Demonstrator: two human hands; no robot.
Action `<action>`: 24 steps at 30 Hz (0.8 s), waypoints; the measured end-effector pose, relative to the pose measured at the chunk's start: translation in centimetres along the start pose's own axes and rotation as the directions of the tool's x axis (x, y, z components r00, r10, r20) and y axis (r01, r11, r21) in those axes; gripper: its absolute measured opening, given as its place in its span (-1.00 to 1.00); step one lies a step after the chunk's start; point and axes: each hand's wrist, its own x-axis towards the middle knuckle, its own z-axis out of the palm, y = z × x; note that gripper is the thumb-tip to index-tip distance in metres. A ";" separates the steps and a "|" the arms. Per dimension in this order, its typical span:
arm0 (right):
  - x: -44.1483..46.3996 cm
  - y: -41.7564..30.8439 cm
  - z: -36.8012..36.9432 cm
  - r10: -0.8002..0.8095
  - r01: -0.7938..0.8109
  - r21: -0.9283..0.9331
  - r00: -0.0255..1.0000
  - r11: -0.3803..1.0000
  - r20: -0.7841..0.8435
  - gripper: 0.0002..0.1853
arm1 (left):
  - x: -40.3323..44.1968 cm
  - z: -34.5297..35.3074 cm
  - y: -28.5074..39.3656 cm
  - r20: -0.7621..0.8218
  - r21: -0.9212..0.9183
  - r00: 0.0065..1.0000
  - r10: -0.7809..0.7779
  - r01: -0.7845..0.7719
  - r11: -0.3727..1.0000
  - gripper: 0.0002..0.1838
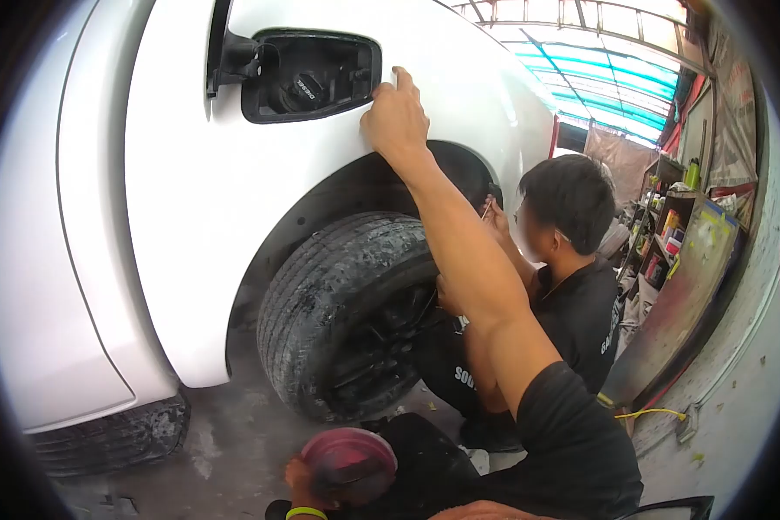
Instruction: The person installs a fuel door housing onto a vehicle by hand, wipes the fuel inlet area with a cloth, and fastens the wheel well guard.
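Two hands are busy: low and near, the left hand (298,477) holds a pink bowl (347,440) by its left side; the right hand (396,114), fingers partly bent, touches the white panel (321,149) just right of the fuel recess (269,65), though I cannot tell whether it holds anything. The step looks like surface work on that panel; the next move seems to call for light contact, clear of the co-worker (576,286) at right

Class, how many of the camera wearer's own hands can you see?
2. The right hand is against the white panel beside the fuel-filler opening; the left hand is at the edge of the pink bowl.
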 end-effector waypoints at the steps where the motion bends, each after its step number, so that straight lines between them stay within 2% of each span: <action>1: -0.2 0.4 -0.1 0.004 -0.004 0.002 1.000 1.000 -0.005 -0.58 | -1.1 -1.2 0.8 0.012 -0.001 1.000 0.009 -0.009 1.000 -0.35; 2: -0.5 0.9 -0.4 0.129 -0.122 0.307 0.992 0.944 -0.001 -0.59 | -1.6 -2.1 1.1 0.024 -0.003 1.000 0.018 -0.018 1.000 -0.33; 3: -0.7 1.0 -0.5 0.236 -0.213 0.581 0.971 0.785 0.037 -0.60 | -1.2 -2.1 1.2 0.014 -0.007 1.000 0.020 -0.020 1.000 -0.33; 5: -5.5 1.1 0.0 0.199 -0.032 0.734 0.970 0.678 -0.141 -0.62 | -0.9 -1.0 0.6 -0.034 -0.001 0.999 0.033 -0.033 0.999 -0.26; 6: -9.4 -1.4 -2.4 0.284 -0.245 0.840 0.952 0.484 0.115 -0.63 | -0.1 0.6 -0.4 -0.032 0.007 0.999 0.027 -0.026 1.000 -0.26; 7: -14.2 -3.6 -3.0 0.251 -0.327 0.902 0.933 0.281 0.259 -0.72 | 1.5 2.6 -1.5 -0.033 0.080 0.993 0.116 -0.113 0.990 -0.25; 8: -19.0 -5.7 -4.4 0.100 -0.374 0.899 0.927 0.229 0.361 -0.84 | 2.7 3.0 -2.4 -0.039 0.154 0.979 0.201 -0.193 0.969 -0.23; 9: -24.3 -6.0 -3.4 -0.190 -0.130 0.893 0.954 0.430 0.230 -0.89 | 2.0 1.8 -2.3 -0.049 0.161 0.982 0.184 -0.174 0.971 -0.23; 10: -31.3 -6.3 -1.4 -0.365 -0.352 0.892 0.821 0.284 0.440 -0.84 | 0.4 0.5 -1.3 -0.032 0.088 0.987 0.156 -0.153 0.984 -0.25; 11: -37.8 -7.2 -0.8 -0.414 -0.617 0.753 0.639 0.229 0.649 -0.81 | -0.8 -0.5 -0.1 -0.017 0.011 0.991 0.134 -0.134 0.991 -0.26; 12: -45.8 -6.6 1.5 -0.443 -0.622 0.698 0.545 0.357 0.712 -0.79 | -0.3 -0.4 0.1 -0.031 0.014 0.992 0.126 -0.126 0.992 -0.26; 13: -49.2 -5.9 0.2 -0.493 -0.701 0.545 0.308 0.460 0.814 -0.75 | 0.3 0.0 0.3 -0.033 0.026 0.992 0.120 -0.119 0.993 -0.29; 14: -58.4 -3.9 3.3 -0.634 -0.645 0.636 0.291 0.423 0.717 -0.72 | 0.2 0.5 0.0 -0.024 0.042 0.994 0.106 -0.105 0.994 -0.32; 15: -64.3 -2.8 3.8 -0.586 -0.580 0.752 0.505 0.313 0.633 -0.68 | -0.2 0.3 0.0 -0.031 0.047 0.996 0.089 -0.088 0.995 -0.32; 16: -66.4 -1.4 2.8 -0.588 -0.554 0.594 0.216 0.583 0.779 -0.70 | -0.6 -0.1 0.2 -0.019 0.013 0.993 0.119 -0.119 0.993 -0.33; 18: -69.1 0.1 2.3 -0.501 -0.299 0.488 0.035 0.820 0.864 -0.60 | -0.3 -0.5 -0.3 -0.021 -0.016 0.991 0.133 -0.133 0.991 -0.33; 19: -67.6 -0.3 2.2 -0.518 -0.300 0.504 0.036 0.810 0.855 -0.60 | 1.0 0.9 -1.0 -0.010 0.014 0.987 0.160 -0.160 0.987 -0.36; 21: -61.1 -1.9 -0.6 -0.345 -0.033 0.356 -0.349 0.934 0.871 -0.54 | 1.0 1.8 -2.0 0.009 0.054 0.985 0.170 -0.171 0.984 -0.38; 22: -61.5 -1.7 -0.9 -0.356 -0.041 0.366 -0.352 0.930 0.866 -0.54 | 0.4 1.4 -1.4 -0.008 0.049 0.989 0.150 -0.150 0.988 -0.43; 23: -62.2 -1.2 -1.3 -0.383 0.069 0.390 -0.101 0.918 0.918 -0.55 | -0.4 1.2 -0.8 -0.028 0.046 0.991 0.132 -0.131 0.990 -0.47; 24: -62.9 -0.5 -1.5 -0.409 0.183 0.380 0.159 0.907 0.899 -0.56 | -1.2 1.4 -0.6 -0.035 0.051 0.992 0.124 -0.122 0.991 -0.47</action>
